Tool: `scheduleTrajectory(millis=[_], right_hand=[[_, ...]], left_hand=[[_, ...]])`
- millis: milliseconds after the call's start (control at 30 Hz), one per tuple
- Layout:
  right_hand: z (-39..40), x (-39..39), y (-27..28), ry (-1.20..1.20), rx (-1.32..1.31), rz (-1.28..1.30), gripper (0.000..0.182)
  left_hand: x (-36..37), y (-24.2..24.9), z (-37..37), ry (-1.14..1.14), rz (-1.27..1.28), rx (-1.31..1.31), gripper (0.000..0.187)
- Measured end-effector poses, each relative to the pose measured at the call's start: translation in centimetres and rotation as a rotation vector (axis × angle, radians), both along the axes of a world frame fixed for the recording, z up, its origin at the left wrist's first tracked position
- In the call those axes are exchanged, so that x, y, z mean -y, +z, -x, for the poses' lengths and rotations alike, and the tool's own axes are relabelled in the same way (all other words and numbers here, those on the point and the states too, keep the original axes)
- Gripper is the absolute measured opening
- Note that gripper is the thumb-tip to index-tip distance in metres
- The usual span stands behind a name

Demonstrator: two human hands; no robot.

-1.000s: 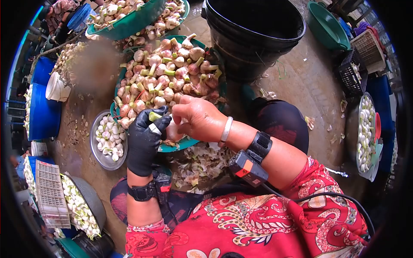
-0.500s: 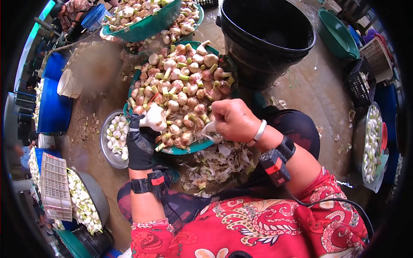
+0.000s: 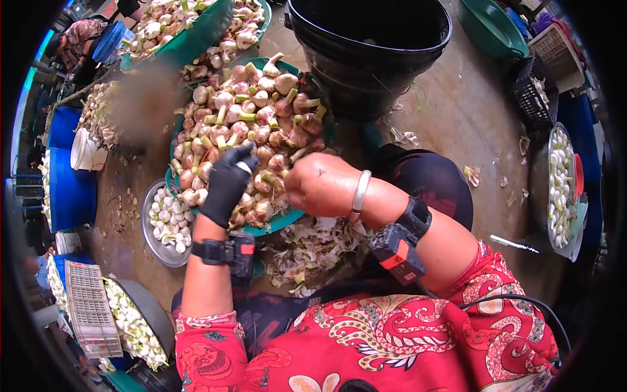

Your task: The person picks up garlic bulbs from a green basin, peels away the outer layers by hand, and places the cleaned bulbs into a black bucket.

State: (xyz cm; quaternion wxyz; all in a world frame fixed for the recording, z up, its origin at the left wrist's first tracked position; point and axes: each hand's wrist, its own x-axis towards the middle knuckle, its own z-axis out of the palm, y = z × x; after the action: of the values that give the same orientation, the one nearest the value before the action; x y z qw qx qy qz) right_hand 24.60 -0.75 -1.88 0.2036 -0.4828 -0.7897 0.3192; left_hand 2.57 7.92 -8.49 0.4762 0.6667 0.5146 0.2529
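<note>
Wet brown floor (image 3: 461, 140) beneath the heaped garlic basin (image 3: 277, 225)

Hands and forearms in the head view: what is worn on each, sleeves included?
Left hand: black glove, white band on one finger. Right hand: ungloved, silvery bangle. Each forearm has a black strap and dark box with a red-orange label. A black cable runs by the right sleeve, which, like the left sleeve, is patterned red.

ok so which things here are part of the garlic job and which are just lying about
Seem in use:
- left hand
- right hand
- garlic bulbs
- basin beneath
- metal bowl
- peeled garlic
- loose skins

Seem just lying about:
- black bucket
- black crate
- green tub at upper right
</note>
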Motion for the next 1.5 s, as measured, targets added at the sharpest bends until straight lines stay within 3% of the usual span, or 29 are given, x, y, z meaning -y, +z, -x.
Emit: scheduleTrajectory(millis=[33,67,133,167,300,333,567,633,667,700,733,767,833,967,1033,1100,1133,1233,1300,1333,1367,1433,1500], right_hand=[[-0.1,-0.4,0.5,-0.165,-0.083,-0.015,0.014],[-0.1,-0.8,0.5,-0.168,-0.078,-0.009,0.014],[-0.1,-1.4,0.6,-0.450,-0.160,-0.194,0.013],[-0.1,-1.7,0.8,-0.454,-0.153,-0.195,0.013],[-0.1,-2.2,1.2,-0.490,-0.235,-0.136,0.014],[-0.1,-2.2,1.0,-0.487,-0.242,-0.131,0.014],[0.6,-2.1,0.1,-0.427,-0.186,-0.097,0.013],[1.0,-2.4,-0.4,-0.390,-0.165,0.022,0.022],[1.4,-2.3,-0.8,-0.389,-0.221,0.031,0.034],[1.9,-2.3,-1.2,-0.386,-0.276,0.042,0.047],[2.3,-2.5,-1.6,-0.325,-0.316,0.171,0.070],[3.4,-2.5,-2.0,-0.318,-0.402,-0.001,0.075],[3.4,-2.2,-0.8,-0.219,-0.547,0.472,0.069],[4.1,-2.3,-0.6,-0.222,-0.792,0.705,0.062],[3.8,-1.8,0.3,-0.367,-0.893,0.747,0.056],[4.1,-1.9,-0.6,-0.375,-0.987,0.780,0.059],[4.2,-1.9,-0.7,-0.350,-0.936,0.670,0.060],[4.4,-1.7,-0.4,-0.309,-0.821,0.546,0.065],[5.0,-1.4,-0.8,-0.292,-0.675,0.154,0.068],[5.2,-1.4,-1.0,-0.266,-0.577,0.011,0.071],[5.3,-1.5,-1.0,-0.262,-0.577,0.011,0.071],[5.3,-1.5,-0.8,-0.166,-0.462,-0.357,0.072],[5.6,-1.4,-1.0,-0.189,-0.484,-0.364,0.073]], left_hand=[[0.7,-3.6,0.8,-0.151,-0.155,-0.396,0.037],[2.0,-4.7,0.2,-0.197,-0.267,-0.548,0.038],[1.8,-8.1,-0.3,-0.300,-0.176,-0.786,0.047],[1.5,-10.8,-0.3,-0.342,-0.180,-0.870,0.051],[0.0,-19.7,1.0,-0.298,-0.391,-0.724,0.048],[-0.3,-20.5,1.6,-0.320,-0.385,-0.706,0.038],[0.6,-6.8,2.1,-0.303,-0.140,-0.689,0.023],[0.9,-2.6,2.6,0.037,0.375,-0.251,0.019],[1.5,-0.7,2.6,0.146,0.396,-0.048,0.015],[1.9,1.3,2.9,0.116,0.401,0.026,0.015],[2.7,3.5,2.9,0.117,0.374,0.087,0.015],[3.5,5.4,2.7,0.118,0.347,0.150,0.016],[4.8,7.3,2.7,0.104,0.325,0.186,0.017],[5.7,8.7,3.3,0.409,0.279,0.720,0.021],[5.2,5.8,6.5,0.377,0.263,0.777,0.024],[5.6,4.7,6.8,0.138,0.247,-0.211,0.030],[6.5,1.8,7.8,-0.135,-0.455,-0.627,0.036],[6.9,4.6,3.9,0.283,0.311,0.257,0.038],[6.7,6.5,3.4,0.097,0.118,0.319,0.032],[6.3,6.7,3.8,-0.097,-0.136,0.136,0.023],[6.2,6.6,3.3,-0.094,-0.138,0.135,0.023],[6.5,6.2,1.3,0.229,0.127,0.597,0.023],[6.4,6.8,0.7,0.302,0.219,0.696,0.024]])
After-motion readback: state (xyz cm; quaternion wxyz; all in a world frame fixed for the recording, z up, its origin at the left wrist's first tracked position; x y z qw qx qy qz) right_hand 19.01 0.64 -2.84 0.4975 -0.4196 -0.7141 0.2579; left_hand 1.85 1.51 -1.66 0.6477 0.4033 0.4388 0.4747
